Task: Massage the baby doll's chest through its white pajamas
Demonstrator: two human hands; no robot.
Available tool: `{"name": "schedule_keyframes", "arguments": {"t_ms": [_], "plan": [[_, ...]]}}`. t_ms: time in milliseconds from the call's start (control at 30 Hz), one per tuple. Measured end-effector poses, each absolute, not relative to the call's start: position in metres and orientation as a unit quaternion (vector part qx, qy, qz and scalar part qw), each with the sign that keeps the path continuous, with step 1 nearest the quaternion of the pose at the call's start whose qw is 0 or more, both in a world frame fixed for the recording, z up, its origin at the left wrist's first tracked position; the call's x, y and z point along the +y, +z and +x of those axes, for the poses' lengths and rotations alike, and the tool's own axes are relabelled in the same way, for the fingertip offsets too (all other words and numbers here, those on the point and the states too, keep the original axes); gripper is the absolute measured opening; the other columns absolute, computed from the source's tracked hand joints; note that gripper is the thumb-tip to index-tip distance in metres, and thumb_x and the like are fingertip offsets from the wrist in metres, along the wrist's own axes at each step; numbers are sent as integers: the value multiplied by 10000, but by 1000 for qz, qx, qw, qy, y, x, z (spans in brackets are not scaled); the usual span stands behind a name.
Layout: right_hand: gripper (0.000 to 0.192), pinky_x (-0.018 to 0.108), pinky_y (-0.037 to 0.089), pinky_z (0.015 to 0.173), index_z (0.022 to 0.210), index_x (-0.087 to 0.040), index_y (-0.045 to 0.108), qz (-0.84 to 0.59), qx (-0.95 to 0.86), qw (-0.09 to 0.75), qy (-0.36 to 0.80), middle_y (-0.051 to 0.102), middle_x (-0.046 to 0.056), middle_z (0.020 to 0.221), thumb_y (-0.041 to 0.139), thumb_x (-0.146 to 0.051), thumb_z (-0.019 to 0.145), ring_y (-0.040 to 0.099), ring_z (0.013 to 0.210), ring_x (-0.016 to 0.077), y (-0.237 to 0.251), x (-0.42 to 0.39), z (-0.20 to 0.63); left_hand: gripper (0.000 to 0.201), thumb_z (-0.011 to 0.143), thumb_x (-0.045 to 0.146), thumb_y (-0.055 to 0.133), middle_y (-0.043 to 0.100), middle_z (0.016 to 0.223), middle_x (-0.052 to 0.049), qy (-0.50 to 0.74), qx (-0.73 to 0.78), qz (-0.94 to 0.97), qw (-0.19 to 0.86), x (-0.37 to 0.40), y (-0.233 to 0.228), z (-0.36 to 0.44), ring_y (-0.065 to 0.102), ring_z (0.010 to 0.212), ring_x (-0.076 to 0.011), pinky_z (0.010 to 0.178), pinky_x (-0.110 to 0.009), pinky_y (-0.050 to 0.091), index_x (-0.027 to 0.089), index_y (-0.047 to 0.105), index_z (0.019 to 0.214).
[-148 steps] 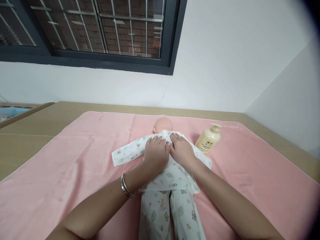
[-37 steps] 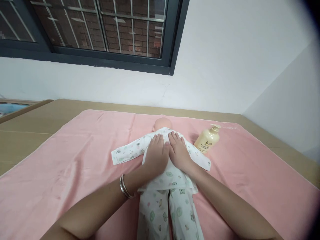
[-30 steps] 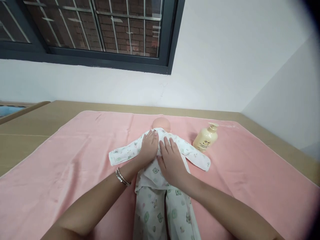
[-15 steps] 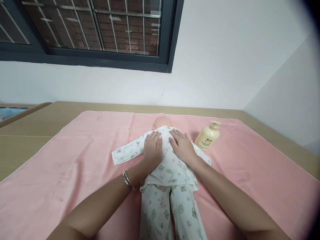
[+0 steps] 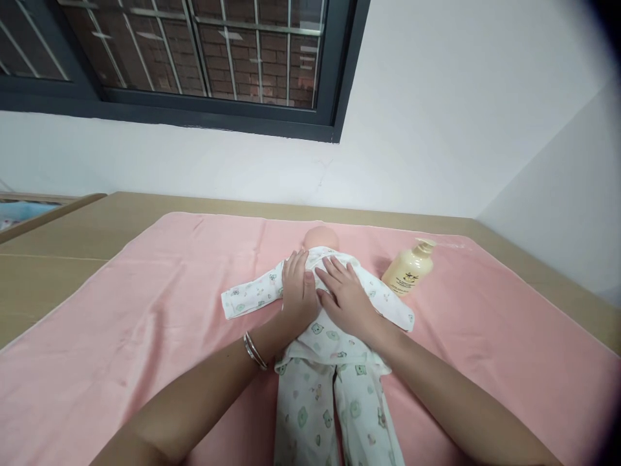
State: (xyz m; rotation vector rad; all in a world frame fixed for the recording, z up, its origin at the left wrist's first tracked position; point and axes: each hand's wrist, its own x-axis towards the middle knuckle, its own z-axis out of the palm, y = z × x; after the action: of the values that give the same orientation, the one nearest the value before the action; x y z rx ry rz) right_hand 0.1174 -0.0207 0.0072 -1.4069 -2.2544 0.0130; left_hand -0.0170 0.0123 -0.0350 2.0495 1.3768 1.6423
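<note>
A baby doll (image 5: pixel 320 238) lies on a pink sheet (image 5: pixel 189 291), its bald head at the far end. It wears a white printed top (image 5: pixel 334 340) and matching trousers (image 5: pixel 305 408); its face does not show. My left hand (image 5: pixel 298 288) rests on the left side of the top near the shoulder, fingers stretched out. Flat on the middle of the top is my right hand (image 5: pixel 347 294), fingers spread, its thumb close to the left hand. Two thin silver bangles (image 5: pixel 255 351) circle my left wrist. Neither hand grips anything.
A yellow pump bottle (image 5: pixel 410 268) stands on the sheet, right of the doll's outstretched sleeve. Wooden board (image 5: pixel 63 268) borders the sheet. Behind it rise a white wall (image 5: pixel 412 129) and a dark-framed window (image 5: pixel 218 110) with bars.
My right hand has slid left and slightly down, from the doll's right shoulder area to the middle of the top. My left hand has barely moved. The view has shifted slightly.
</note>
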Motion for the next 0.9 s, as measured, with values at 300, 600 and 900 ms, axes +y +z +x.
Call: {"name": "schedule_keyframes", "arguments": {"t_ms": [300,600,900], "plan": [[486,557,176,1155,1383,-174,458,-506,-811,294,3,321,115,1530,415,-281,911,196,1446,261,5,-20,120,512,1001,384,134,466,1416,-152,553,466,685,90,10,-33,-16,340,1375,-227,1155,-497,224,146,402,1366],[506,542,199,1157,1425,-172,388,-481,-795,369,-13,278,119,1548,384,-260,926,225,1439,231,18,-26,129,535,998,430,130,472,1402,-163,551,462,689,91,11,-33,-18,343,1372,-242,1138,-504,241,151,404,1363],[531,530,166,1167,1432,-164,394,-483,-854,195,8,271,114,1552,428,-288,917,150,1455,267,3,-15,116,531,990,470,176,474,1403,-144,574,473,657,124,13,-31,-18,372,1353,-242,1138,-496,259,176,437,1347]]}}
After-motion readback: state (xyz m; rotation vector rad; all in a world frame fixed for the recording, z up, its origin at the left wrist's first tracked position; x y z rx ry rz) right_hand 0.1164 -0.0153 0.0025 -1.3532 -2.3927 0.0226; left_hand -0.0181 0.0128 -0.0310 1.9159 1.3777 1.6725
